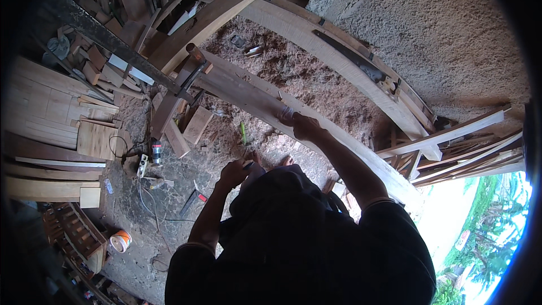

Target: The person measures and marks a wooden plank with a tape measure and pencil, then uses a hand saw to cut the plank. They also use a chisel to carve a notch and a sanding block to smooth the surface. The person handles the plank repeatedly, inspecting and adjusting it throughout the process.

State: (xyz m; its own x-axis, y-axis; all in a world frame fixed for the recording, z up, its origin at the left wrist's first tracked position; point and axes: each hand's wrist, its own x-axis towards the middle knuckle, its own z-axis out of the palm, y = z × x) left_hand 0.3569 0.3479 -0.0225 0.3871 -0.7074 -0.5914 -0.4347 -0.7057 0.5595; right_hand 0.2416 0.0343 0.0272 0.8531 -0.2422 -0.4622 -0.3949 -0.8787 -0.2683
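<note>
Work on the long wooden plank (254, 96), diagonal before the person, appears under way: a bar clamp (121, 48) already stands at its left end; what remains cannot be judged. The right hand's (307, 127) fingers curl around a small pale object (287, 115) at the plank; the left hand's (234, 174) grip is indistinct.

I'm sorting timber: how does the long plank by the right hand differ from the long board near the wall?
The plank has the right hand at it; the board has a handsaw along it. The plank's left part looks darker brown; the board's looks paler. The plank lies nearer the person, the board farther off. Both are long and wooden.
</note>
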